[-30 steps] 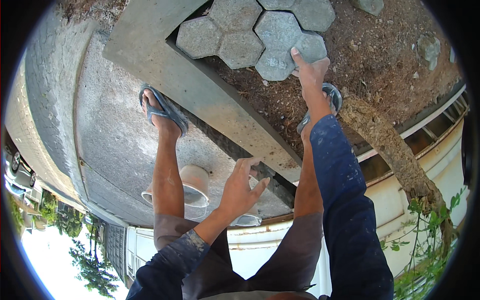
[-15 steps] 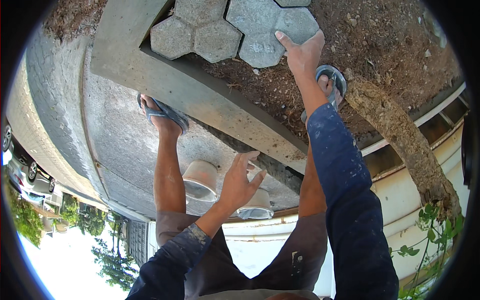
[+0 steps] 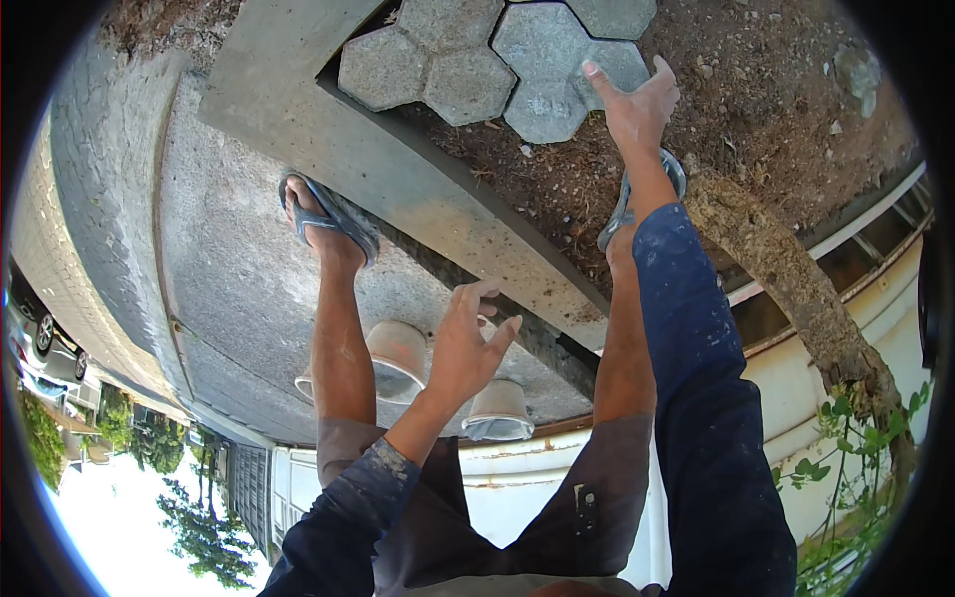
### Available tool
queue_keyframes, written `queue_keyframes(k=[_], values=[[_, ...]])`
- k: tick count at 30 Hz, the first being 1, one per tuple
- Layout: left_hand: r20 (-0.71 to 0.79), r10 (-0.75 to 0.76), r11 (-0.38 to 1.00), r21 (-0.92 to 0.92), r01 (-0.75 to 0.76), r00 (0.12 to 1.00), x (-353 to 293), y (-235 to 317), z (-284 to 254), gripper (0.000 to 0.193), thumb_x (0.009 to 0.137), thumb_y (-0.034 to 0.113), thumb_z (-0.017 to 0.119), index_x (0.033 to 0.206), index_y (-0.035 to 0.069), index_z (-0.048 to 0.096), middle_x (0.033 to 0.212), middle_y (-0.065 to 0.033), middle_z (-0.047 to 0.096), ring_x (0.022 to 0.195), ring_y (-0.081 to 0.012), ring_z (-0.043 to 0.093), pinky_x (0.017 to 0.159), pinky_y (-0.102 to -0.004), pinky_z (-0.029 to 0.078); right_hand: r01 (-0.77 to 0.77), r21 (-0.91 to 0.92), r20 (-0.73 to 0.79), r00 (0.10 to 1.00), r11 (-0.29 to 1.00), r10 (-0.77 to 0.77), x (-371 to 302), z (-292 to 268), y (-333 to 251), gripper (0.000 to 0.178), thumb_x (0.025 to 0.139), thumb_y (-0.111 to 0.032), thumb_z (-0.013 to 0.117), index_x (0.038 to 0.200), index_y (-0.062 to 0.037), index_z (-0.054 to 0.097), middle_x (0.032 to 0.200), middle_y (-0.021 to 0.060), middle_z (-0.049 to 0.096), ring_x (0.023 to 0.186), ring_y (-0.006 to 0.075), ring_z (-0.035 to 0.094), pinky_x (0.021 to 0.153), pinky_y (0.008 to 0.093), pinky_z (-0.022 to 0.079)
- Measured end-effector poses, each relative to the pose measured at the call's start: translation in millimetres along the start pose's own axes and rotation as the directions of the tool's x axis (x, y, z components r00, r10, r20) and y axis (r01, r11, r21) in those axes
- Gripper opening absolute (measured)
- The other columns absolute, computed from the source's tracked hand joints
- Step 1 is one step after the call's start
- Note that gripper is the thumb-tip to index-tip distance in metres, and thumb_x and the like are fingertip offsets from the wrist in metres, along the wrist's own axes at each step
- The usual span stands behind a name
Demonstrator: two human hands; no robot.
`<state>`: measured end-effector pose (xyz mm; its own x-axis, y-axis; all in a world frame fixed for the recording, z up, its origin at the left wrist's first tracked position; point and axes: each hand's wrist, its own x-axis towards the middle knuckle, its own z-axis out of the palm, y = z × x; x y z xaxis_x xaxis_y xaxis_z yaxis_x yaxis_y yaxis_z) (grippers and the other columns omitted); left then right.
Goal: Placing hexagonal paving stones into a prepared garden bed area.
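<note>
Head view: right hand (image 3: 640, 111) outstretched

At upper centre, the pale paving block (image 3: 545, 45) looked like matt, grainy concrete; the kerb (image 3: 398, 184) below it, smoother concrete. The trunk (image 3: 771, 264) at right was rough, ridged wood; the lower-right sleeve (image 3: 696, 328), matt, pale-flecked cloth.

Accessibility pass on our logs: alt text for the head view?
A person's right hand is spread at the edge of a gray paver beside other pavers on soil; the left hand hangs empty. A concrete curb divides soil from pavement with buckets.
</note>
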<state>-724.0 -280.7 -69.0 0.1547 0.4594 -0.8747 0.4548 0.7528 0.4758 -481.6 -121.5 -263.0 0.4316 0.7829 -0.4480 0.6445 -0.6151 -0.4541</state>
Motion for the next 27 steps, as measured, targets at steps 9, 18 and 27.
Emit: queue_keyframes(k=[9, 18, 27], values=[[-0.231, 0.441, 0.836, 0.457, -0.303, 0.867, 85, 38, -57, 0.072, 0.074, 0.012, 0.083, 0.136, 0.007, 0.047, 0.131, -0.018, 0.051, 0.122, -0.0365, 0.051, 0.103, -0.0453, 0.041, 0.046, -0.219, 0.053, 0.998, 0.975, -0.035, 10, 2, -15, 0.123, 0.067, -0.075, 0.077, 0.145, 0.006, 0.027, 0.143, 0.0327, 0.031, 0.135, 0.0487, 0.027, 0.108, 0.0595, 0.033], [-0.15, 0.535, 0.382, 0.921, -0.08, 0.831, 209, 64, -46, 0.104, 0.074, 0.036, 0.085, 0.153, -0.001, 0.027, 0.158, -0.0269, 0.024, 0.148, -0.0403, 0.025, 0.119, -0.0446, 0.028, -0.039, -0.26, 0.058, 0.997, 0.965, 0.056, 18, 2, -14, 0.113, 0.068, -0.071, 0.078, 0.144, 0.0031, 0.038, 0.142, 0.0262, 0.043, 0.135, 0.0437, 0.035, 0.109, 0.0557, 0.037], [0.007, 0.474, 0.455, 0.854, -0.251, 0.881, 209, 66, -71, 0.114, 0.071, 0.035, 0.088, 0.153, -0.006, 0.021, 0.158, -0.0313, 0.021, 0.146, -0.045, 0.027, 0.119, -0.0452, 0.03, 0.076, -0.318, 0.123, 0.992, 0.945, -0.038, 27, -16, -13, 0.101, 0.069, -0.062, 0.082, 0.138, 0.0042, 0.05, 0.136, 0.0251, 0.052, 0.128, 0.042, 0.047, 0.106, 0.0497, 0.043]])
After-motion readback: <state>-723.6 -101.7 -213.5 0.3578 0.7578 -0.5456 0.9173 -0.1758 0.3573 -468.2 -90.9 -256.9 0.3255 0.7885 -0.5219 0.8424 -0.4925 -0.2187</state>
